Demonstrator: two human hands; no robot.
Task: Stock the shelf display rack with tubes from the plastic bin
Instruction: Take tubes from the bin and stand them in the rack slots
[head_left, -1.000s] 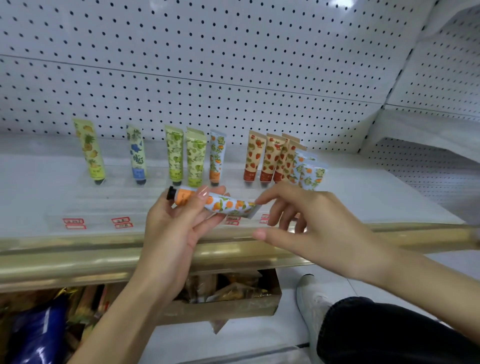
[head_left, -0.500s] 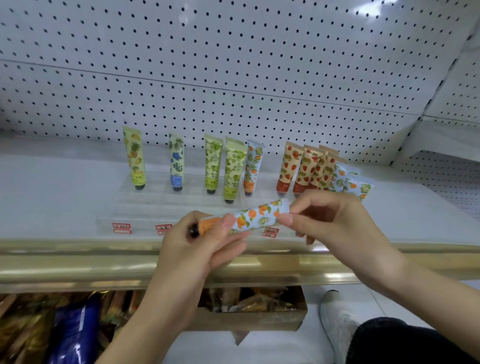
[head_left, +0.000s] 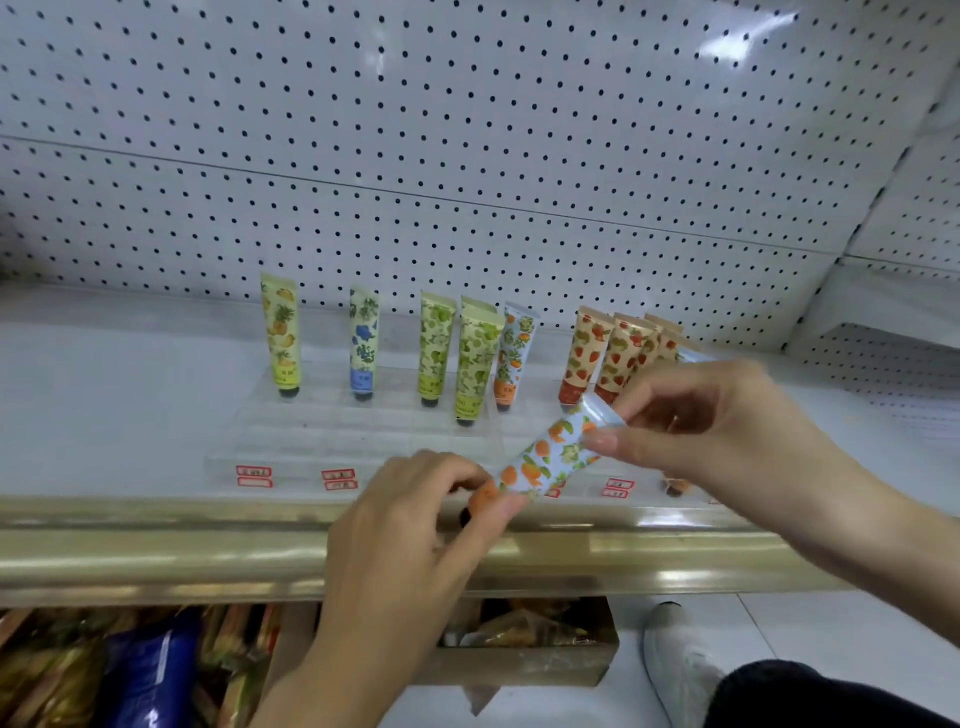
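white pegboard shelf (head_left: 104, 405): the clear plastic display rack (head_left: 322, 441) has its far row partly stocked. left hand (head_left: 395, 525) and right hand (head_left: 701, 431) pinch a pale-blue orange-printed tube (head_left: 545, 457), not yet placed.

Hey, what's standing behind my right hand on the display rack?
The strawberry tubes stand upright behind the right hand, which pinches the orange-print tube. The hand covers whatever stands further right; only a pale blue tube edge shows.
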